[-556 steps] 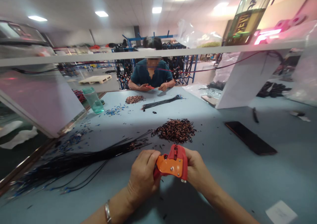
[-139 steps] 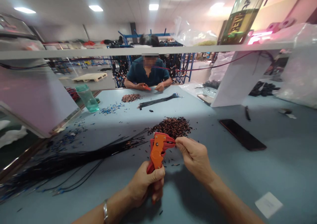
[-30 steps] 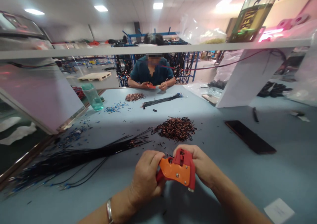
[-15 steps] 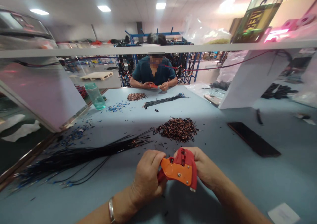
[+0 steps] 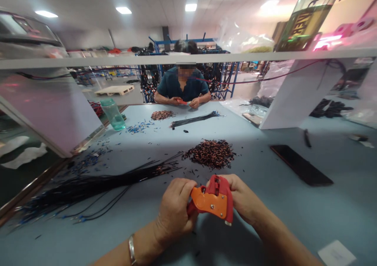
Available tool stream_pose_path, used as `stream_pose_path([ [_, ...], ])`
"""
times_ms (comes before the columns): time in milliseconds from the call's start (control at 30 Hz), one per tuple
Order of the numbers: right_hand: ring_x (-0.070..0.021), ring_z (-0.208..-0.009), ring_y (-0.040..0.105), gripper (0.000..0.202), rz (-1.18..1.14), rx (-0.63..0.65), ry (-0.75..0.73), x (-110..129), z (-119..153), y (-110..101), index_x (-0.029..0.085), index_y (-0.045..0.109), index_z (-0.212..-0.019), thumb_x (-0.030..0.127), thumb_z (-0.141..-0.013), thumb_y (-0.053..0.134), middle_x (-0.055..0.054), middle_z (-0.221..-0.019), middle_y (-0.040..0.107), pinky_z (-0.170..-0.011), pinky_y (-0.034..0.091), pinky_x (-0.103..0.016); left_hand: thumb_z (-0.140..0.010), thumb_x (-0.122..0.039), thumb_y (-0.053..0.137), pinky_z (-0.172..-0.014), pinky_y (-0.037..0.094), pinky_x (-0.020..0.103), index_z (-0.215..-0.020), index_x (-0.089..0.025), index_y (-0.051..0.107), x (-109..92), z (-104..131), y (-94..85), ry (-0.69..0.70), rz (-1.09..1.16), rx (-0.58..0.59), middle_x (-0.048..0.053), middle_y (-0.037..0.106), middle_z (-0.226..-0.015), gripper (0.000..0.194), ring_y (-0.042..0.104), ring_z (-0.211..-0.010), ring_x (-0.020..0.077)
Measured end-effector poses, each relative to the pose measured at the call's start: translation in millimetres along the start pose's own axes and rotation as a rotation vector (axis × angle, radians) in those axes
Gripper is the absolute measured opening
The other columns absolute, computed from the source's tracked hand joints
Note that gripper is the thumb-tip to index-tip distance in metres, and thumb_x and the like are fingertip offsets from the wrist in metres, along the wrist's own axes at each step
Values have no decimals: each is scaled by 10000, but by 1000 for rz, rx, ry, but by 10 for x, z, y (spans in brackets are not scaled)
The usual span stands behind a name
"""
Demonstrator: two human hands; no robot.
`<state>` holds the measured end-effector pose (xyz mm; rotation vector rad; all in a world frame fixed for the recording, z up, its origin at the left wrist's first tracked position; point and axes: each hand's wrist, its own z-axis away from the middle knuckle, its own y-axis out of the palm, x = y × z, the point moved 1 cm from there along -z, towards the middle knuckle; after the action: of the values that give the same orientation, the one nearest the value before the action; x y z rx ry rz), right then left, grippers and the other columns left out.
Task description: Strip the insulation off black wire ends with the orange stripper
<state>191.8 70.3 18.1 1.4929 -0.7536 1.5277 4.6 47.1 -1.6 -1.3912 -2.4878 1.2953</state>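
A red and orange wire stripper is held up over the near part of the table, its orange side with small screws facing me. My left hand is closed round its handle end. Behind the red head, my right hand grips the tool from the right; most of its fingers are hidden by it. No wire shows in the jaws. A bundle of black wires with blue ends lies to the left of my hands. Just beyond them sits a heap of short black and copper offcuts.
Blue terminals lie scattered at left near a green bottle. A black phone is at right. Across the table sits a person holding a red tool, behind another wire bundle. A white shelf spans above.
The wire stripper and both hands have shifted very slightly left. My grip looks the same, and the things on the table stay in place.
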Motion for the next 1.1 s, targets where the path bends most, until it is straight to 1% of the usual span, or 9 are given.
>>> stream_pose_path([
  [200, -61, -415, 432, 78, -3, 7, -3, -34, -23, -6, 155, 638, -614, 183, -681, 613, 46, -494, 570, -448, 342, -182, -829, -282, 498, -692, 470, 397, -1032, -164, 513, -5, 13, 13, 6, -54, 2, 121, 643, -883, 236, 580, -771, 259],
  [433, -74, -438, 488, 64, -21, 17, 8, -51, -22, 23, 160, 641, -628, 172, -687, 618, 37, -515, 604, -457, 363, -181, -844, -287, 485, -615, 429, 359, -928, -187, 517, -12, 15, 20, -7, -122, 2, 81, 633, -744, 135, 570, -662, 236],
  [600, -54, -407, 429, 141, -2, 10, 3, -45, -30, 46, 157, 604, -562, 195, -697, 618, 50, -478, 564, -428, 345, -170, -839, -266, 501, -560, 388, 327, -838, -202, 522, 4, 28, 24, -27, -122, 24, 42, 601, -656, 67, 539, -571, 199],
  [767, -38, -372, 394, 131, -6, 8, 6, -13, -29, 71, 149, 607, -541, 185, -666, 599, 52, -464, 559, -387, 325, -158, -861, -283, 494, -522, 360, 308, -777, -214, 512, 5, 36, 30, -38, -127, 40, 29, 590, -607, 110, 535, -519, 182],
  [900, -48, -371, 414, 139, -15, 25, 19, -2, -30, 89, 151, 614, -527, 202, -654, 586, 43, -453, 554, -354, 337, -148, -869, -288, 504, -482, 324, 289, -735, -223, 492, -2, 34, 36, -44, -106, 30, 6, 557, -556, 150, 509, -464, 161],
  [1100, -60, -382, 444, 147, -38, 51, 26, -6, -25, 89, 148, 640, -604, 268, -683, 671, 38, -462, 562, -342, 348, -146, -839, -221, 510, -454, 308, 261, -723, -231, 468, 18, 61, 45, -92, -46, 32, -31, 521, -512, 123, 476, -408, 134],
])
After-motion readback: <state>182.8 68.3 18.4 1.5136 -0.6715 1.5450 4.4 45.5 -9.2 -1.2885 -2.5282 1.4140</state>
